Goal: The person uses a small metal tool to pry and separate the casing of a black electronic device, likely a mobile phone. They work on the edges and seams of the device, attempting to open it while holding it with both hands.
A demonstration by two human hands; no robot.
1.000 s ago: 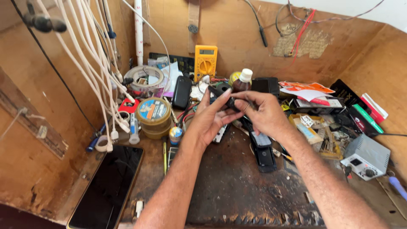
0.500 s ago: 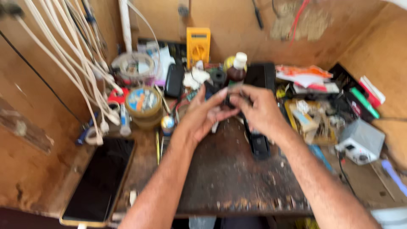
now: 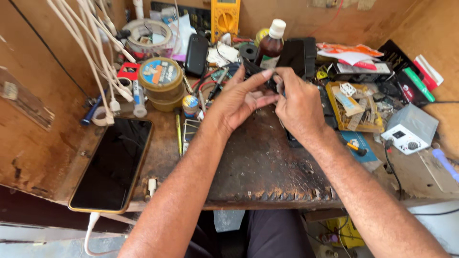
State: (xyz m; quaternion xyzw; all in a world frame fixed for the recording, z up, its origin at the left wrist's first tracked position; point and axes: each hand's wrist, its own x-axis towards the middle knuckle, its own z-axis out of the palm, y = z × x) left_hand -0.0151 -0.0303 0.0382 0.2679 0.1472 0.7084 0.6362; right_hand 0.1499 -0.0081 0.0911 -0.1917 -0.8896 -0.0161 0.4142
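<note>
Above the dark mat [image 3: 258, 162], fingers [image 3: 260, 76] of both hands are pinching a small black part [image 3: 267, 81]; the left hand [image 3: 239, 100] is steadying it, the right hand [image 3: 299, 105] is gripping it. Beyond the mat, a brown bottle [image 3: 271, 45] is standing; left of it, a phone [image 3: 114, 165] is lying on the cluttered wooden worktop [image 3: 43, 157].

Bare mat [image 3: 258, 162] near; bottle [image 3: 270, 45], tins [image 3: 162, 83] crowd behind.

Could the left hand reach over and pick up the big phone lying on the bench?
Probably yes. The phone lies flat and uncovered at the bench's left edge, nothing between it and the left hand. But that hand helps hold a small black part, so it must let go first.
</note>
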